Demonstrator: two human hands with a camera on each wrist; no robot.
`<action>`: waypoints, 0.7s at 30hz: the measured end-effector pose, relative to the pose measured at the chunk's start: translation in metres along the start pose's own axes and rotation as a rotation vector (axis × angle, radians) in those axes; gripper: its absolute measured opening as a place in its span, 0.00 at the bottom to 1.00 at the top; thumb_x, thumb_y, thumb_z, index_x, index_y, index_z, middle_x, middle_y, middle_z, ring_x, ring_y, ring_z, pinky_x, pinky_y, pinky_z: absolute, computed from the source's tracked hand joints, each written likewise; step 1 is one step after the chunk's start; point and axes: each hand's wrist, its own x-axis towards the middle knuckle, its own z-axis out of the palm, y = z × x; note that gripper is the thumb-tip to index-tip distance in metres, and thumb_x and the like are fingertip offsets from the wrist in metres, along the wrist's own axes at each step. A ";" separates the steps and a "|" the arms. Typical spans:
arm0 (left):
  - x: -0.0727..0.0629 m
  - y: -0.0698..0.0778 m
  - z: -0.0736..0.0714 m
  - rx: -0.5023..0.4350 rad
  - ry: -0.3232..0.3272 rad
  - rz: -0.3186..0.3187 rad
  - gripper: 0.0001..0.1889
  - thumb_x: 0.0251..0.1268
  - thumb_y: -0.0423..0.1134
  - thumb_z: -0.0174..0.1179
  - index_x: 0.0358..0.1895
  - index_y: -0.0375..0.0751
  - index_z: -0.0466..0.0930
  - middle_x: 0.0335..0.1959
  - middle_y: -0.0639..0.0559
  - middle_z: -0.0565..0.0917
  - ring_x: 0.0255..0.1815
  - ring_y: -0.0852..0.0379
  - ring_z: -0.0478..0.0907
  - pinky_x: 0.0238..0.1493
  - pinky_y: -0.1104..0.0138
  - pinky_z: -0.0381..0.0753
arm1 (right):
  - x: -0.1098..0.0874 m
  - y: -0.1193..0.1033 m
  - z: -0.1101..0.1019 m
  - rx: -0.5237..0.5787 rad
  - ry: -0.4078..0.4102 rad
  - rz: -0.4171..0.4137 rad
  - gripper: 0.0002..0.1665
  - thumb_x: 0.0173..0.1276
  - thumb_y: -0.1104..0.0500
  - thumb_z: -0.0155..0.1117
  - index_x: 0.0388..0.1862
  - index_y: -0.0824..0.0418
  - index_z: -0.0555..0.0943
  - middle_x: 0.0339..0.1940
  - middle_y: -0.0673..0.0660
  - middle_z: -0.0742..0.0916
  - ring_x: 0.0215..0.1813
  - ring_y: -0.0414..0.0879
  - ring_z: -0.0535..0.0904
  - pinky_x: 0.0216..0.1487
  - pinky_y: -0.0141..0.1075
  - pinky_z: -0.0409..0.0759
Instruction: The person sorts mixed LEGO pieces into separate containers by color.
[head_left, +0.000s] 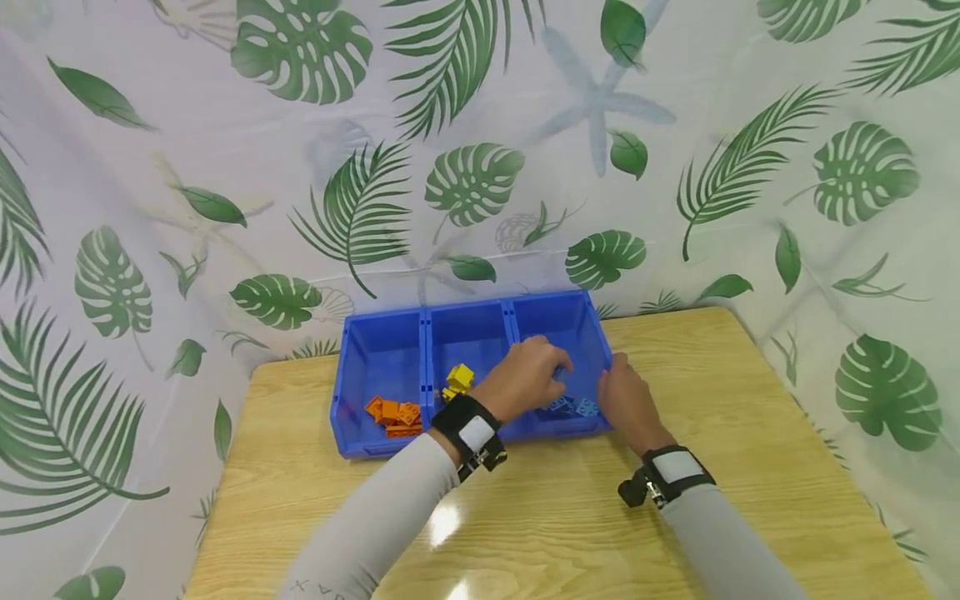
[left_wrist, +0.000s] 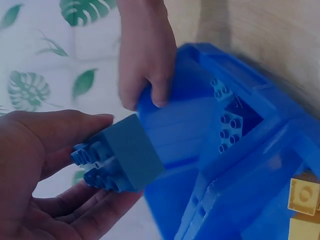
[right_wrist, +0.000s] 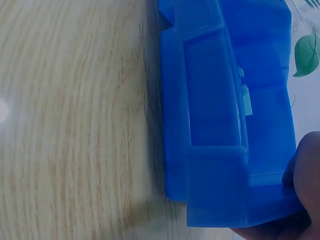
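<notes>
A blue three-compartment bin (head_left: 381,354) stands on the table. Over its right compartment, my left hand (head_left: 523,375) pinches a blue toy brick (left_wrist: 135,152) between thumb and fingers; the left wrist view shows the brick's studs turned toward the palm. Below it, more blue bricks (left_wrist: 231,131) lie near the front of that same compartment. My right hand (head_left: 628,402) grips the bin's right side wall, thumb on the inner face in the right wrist view. Partly behind my left forearm are yellow bricks (head_left: 460,377) in the middle compartment.
Orange bricks (head_left: 392,414) lie in the left compartment. A wooden table (head_left: 690,367) carries the bin, whose back is close to a leaf-patterned cloth (head_left: 480,108) hanging behind and at both sides.
</notes>
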 end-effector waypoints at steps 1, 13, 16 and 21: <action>0.007 -0.001 0.003 0.001 0.000 -0.006 0.16 0.63 0.32 0.65 0.53 0.44 0.90 0.51 0.52 0.91 0.54 0.54 0.84 0.56 0.64 0.84 | 0.000 0.001 0.000 -0.002 0.003 -0.001 0.17 0.82 0.60 0.45 0.55 0.76 0.67 0.42 0.76 0.85 0.40 0.69 0.88 0.31 0.53 0.84; 0.062 -0.007 0.039 0.183 -0.062 -0.170 0.07 0.69 0.34 0.64 0.43 0.47 0.90 0.44 0.51 0.89 0.48 0.54 0.86 0.49 0.62 0.85 | -0.001 0.002 0.002 -0.006 0.037 -0.045 0.14 0.82 0.61 0.44 0.51 0.74 0.68 0.33 0.71 0.84 0.33 0.66 0.87 0.26 0.51 0.80; 0.069 -0.004 0.051 0.244 -0.087 -0.187 0.08 0.72 0.33 0.60 0.40 0.45 0.89 0.41 0.49 0.89 0.44 0.53 0.87 0.43 0.61 0.87 | -0.001 0.003 0.003 -0.007 0.059 -0.050 0.13 0.81 0.60 0.45 0.50 0.73 0.68 0.33 0.71 0.84 0.34 0.67 0.87 0.27 0.53 0.80; 0.076 0.004 0.066 0.334 -0.116 -0.234 0.10 0.73 0.36 0.60 0.49 0.49 0.89 0.45 0.50 0.91 0.44 0.51 0.90 0.39 0.59 0.89 | -0.002 0.006 0.001 -0.003 0.067 -0.047 0.14 0.81 0.60 0.45 0.49 0.73 0.68 0.33 0.72 0.84 0.33 0.69 0.87 0.27 0.55 0.80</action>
